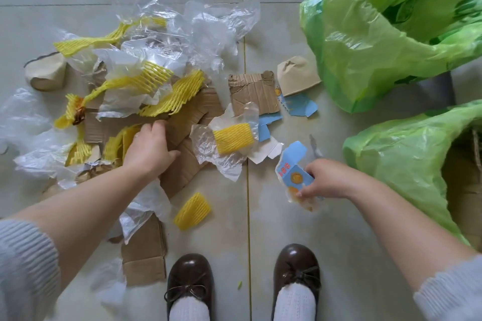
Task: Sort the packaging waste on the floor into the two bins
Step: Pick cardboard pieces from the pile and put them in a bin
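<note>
**Carton scrap gripped, cardboard reached**

Shoes (242, 281) are seen nearest. Beyond, a blue carton (294, 174) is pinched in the right hand (328, 177); light and stiff, best held by an edge. Left hand (148, 146) fingers are spread on cardboard (182, 164). Bins (407, 154) stand right.

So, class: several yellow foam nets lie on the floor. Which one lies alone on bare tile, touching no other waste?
The small yellow foam net nearest the shoes, just below the cardboard. All other nets lie on or under plastic film or cardboard.
</note>
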A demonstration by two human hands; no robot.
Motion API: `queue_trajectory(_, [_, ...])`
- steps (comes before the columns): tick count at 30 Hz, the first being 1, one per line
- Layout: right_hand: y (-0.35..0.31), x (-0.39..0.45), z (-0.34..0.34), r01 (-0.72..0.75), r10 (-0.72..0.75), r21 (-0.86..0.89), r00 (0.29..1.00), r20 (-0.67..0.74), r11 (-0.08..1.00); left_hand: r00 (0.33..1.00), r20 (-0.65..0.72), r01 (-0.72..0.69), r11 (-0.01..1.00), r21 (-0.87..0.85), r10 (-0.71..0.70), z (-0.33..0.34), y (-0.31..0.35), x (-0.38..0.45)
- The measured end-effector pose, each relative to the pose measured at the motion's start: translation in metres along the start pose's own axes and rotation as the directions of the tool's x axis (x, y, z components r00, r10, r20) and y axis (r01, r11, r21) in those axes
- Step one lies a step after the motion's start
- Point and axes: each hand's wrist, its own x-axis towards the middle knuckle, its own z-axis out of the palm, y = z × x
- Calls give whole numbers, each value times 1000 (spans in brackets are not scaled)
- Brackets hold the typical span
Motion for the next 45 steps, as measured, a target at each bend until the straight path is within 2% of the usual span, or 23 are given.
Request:
queue_trajectory(2, [-9, -1, -12, 78, -75, -141, 997, 29, 987, 999, -6, 36, 998, -45, -36, 1, 0, 4])
queue_trajectory(4, [-17, 1, -20, 192, -194, -147, 981, 2, 970, 999, -16, 46, 997, -66, -47, 2, 0, 7])
queue_trajectory(5, [-19, 3, -21, 249, -254, -114, 966, -38, 962, 999, -14, 50, 996, -70, -51, 3, 0, 8])
queue_trajectory(7, [-16, 13, -20, 315, -315, -33, 926, -207, 949, 998, 5, 64, 995, -72, -64, 7, 0, 8])
queue_trajectory(9, [-6, 28, -13, 270, -230, 32, 872, -431, 962, 997, 26, 73, 995, -66, -71, 9, 0, 8])
queue_trajectory(11, [6, 41, -4, 144, -61, 120, 851, -522, 982, 996, 42, 79, 994, -80, -76, 9, -1, 8])
queue_trajectory(14, [17, 52, 7, 3, 84, 179, 875, -476, 984, 995, 57, 92, 980, -179, -83, 7, -1, 6])
queue_trajectory(18, [9, 58, 8, -37, 113, 163, 864, -490, 986, 993, 96, 94, 949, -301, -67, 4, 2, 0])
queue_trajectory(21, [2, 59, 7, -46, 179, 287, 871, -458, 957, 992, 117, 87, 920, -381, -45, -6, 5, -1])
queue_trajectory(23, [3, 54, -3, -14, 228, 416, 853, -470, 909, 994, 109, 75, 898, -434, -31, -16, 7, -1])
queue_trajectory(25, [4, 50, -21, 84, 238, 518, 818, -524, 851, 997, 79, 52, 894, -446, -19, -27, 8, 1])
queue_trajectory(28, [-5, 44, -49, 271, 268, 714, 795, -544, 646, 1000, 23, 23, 899, -438, -15, -42, 6, 5])
queue_trajectory(31, [-26, 55, -72, 324, 286, 840, 835, -470, 435, 999, -33, 5, 882, -471, -23, -52, 5, 11])
queue_trajectory(33, [-41, 70, -81, 317, 252, 884, 876, -412, 344, 998, -56, -5, 865, -502, -27, -55, 5, 14])
queue_trajectory(34, [-48, 79, -84, 302, 235, 892, 890, -390, 337, 998, -63, -6, 855, -518, -31, -55, 5, 15])
queue_trajectory(38, [-66, 112, -85, 205, 206, 785, 898, -389, 585, 995, -77, 12, 831, -556, -66, -53, 4, 20])
queue_trajectory(42, [-79, 130, -83, 150, 186, 520, 822, -537, 841, 990, -94, 27, 806, -591, -102, -48, 2, 24])
queue_trajectory(45, [-86, 141, -82, 150, 149, 437, 802, -579, 887, 988, -88, 41, 779, -626, -123, -47, 3, 27])
